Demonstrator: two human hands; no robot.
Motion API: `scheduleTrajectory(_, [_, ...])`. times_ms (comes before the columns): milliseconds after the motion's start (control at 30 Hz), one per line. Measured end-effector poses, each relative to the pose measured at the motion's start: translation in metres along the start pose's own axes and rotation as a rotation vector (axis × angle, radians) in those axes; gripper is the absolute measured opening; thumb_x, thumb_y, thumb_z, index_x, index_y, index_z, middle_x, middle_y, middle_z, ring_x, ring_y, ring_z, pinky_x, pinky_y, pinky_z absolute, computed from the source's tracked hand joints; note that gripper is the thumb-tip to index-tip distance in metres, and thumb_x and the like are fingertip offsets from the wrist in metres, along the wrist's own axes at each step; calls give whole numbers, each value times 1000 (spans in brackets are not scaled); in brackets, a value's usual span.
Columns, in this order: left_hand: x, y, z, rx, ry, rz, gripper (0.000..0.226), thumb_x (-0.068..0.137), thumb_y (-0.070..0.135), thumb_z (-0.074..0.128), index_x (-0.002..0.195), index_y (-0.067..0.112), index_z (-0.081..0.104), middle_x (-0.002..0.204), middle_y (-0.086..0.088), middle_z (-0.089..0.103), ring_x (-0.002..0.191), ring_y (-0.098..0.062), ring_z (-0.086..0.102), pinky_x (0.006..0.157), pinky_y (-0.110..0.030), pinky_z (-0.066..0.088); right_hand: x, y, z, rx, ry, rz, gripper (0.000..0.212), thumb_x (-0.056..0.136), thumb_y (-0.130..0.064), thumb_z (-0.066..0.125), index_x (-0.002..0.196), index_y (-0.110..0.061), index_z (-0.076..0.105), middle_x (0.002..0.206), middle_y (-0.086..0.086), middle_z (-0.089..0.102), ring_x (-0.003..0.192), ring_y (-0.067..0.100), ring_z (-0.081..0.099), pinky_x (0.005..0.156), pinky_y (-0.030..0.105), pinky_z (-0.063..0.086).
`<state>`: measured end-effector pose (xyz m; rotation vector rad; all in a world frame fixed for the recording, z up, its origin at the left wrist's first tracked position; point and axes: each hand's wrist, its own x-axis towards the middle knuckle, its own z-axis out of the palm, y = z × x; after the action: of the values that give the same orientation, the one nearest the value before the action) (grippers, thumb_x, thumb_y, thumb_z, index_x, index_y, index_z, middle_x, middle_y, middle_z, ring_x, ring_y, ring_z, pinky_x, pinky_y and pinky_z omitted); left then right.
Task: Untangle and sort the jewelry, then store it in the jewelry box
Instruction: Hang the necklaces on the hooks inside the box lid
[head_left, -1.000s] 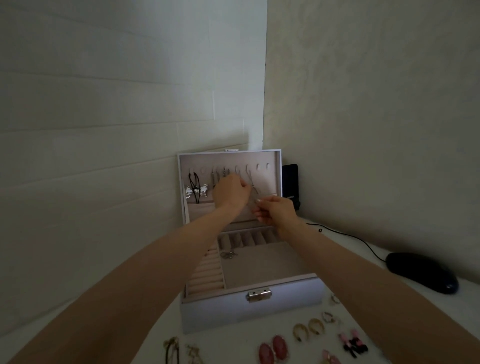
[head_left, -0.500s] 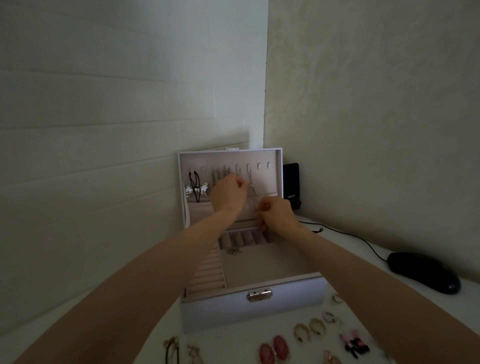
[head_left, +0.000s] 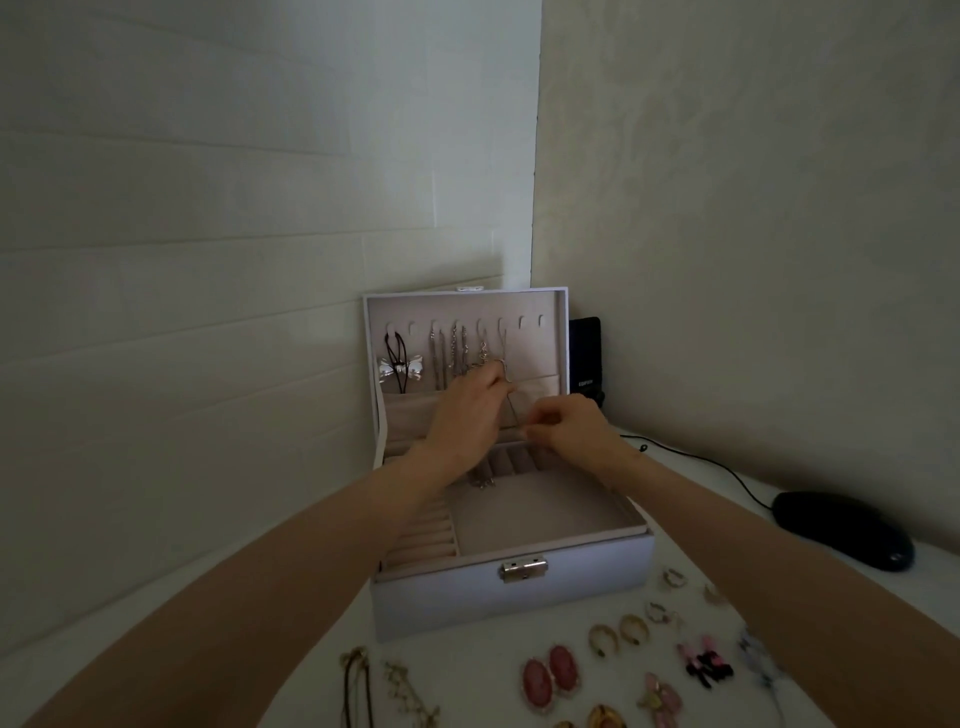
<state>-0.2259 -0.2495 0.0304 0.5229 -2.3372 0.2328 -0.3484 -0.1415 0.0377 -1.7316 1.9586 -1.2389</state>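
A person's two bare hands work at the raised lid (head_left: 543, 353) of an open pale-lilac jewelry box with a silver clasp (head_left: 519, 597), which stands on a white tabletop (head_left: 467, 670) in the corner of a room. The left hand (head_left: 467, 410) has its fingertips closed on a thin silver chain necklace (head_left: 503, 348) just below the lid's row of hooks, apparently steadying it where it hangs. The right hand (head_left: 571, 431) pinches the chain's lower end between thumb and forefinger and draws it taut, probably so that it falls straight and clear of the other hanging necklaces (head_left: 457, 353) and can be tucked into the lid's fabric pocket (head_left: 410, 415). A silver bow pendant on a black cord (head_left: 400, 370) hangs on the leftmost hooks. In front of the box, pink oval earrings (head_left: 550, 673), gold hoop earrings (head_left: 618, 631) and two loose gold-toned necklaces (head_left: 358, 686) lie spread out in pairs, seemingly sorted and awaiting storage. A black computer mouse (head_left: 841, 530) sits to the right.
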Motion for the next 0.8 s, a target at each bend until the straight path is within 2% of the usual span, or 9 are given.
scheduleTrajectory(133, [-9,2,5,104,60,10,52,65,-3,67,115,10,64,112,-5,59,103,-28,54,88,-33,34,-10,-3,-12,286,35,22,17,81,-3,68,67,-10,63,55,-8,58,50,0,52,54,15,44])
scheduleTrajectory(200, [-10,8,5,1,25,-28,50,74,1,64,122,12,58,123,-4,55,115,-24,47,94,-30,30,-12,-6,-18,376,-17,50,18,80,2,66,65,-8,61,52,-9,56,49,2,51,51,14,41])
scheduleTrajectory(267, [-7,13,2,-186,34,-112,35,85,7,61,119,12,58,120,-4,56,113,-19,48,94,-26,34,-15,-10,-22,418,-111,83,16,82,-1,63,68,-7,63,60,-3,63,51,7,52,50,16,41])
scheduleTrajectory(333, [-2,22,-5,-419,132,-274,19,90,11,58,108,10,64,109,-4,63,100,-14,56,87,-22,42,-15,-11,-23,477,-126,105,18,88,-8,58,73,-6,67,73,5,69,52,10,53,49,18,41])
scheduleTrajectory(433, [7,35,-17,-1020,258,-728,17,94,11,53,101,6,67,96,-4,69,83,-10,63,77,-21,50,-7,-10,-21,571,22,160,15,92,-13,55,85,-7,68,76,9,68,47,13,54,45,21,43])
scheduleTrajectory(500, [10,42,-24,-1438,234,-1014,20,96,8,44,98,4,64,89,-5,69,72,-9,66,65,-19,52,1,-9,-18,577,86,193,13,91,-9,58,101,-4,66,83,11,68,51,14,57,46,21,48])
scheduleTrajectory(567, [8,45,-28,-1648,186,-1129,25,94,3,32,88,7,55,77,-5,70,65,-12,68,63,-24,54,10,-9,-11,564,108,222,22,90,-5,58,111,-3,63,94,13,67,62,16,62,50,22,52])
scheduleTrajectory(667, [6,45,-31,-1715,160,-1175,22,94,7,29,86,8,49,63,-4,70,54,-15,67,54,-25,54,24,-15,-3,569,143,235,26,92,-4,55,118,-5,61,107,14,63,78,19,62,55,25,54])
scheduleTrajectory(800, [8,37,-30,-1377,37,-1101,13,96,24,52,87,16,57,70,0,64,49,-7,48,39,-16,37,42,-21,3,578,174,272,27,93,-7,54,119,-7,62,99,10,66,75,15,62,60,25,50])
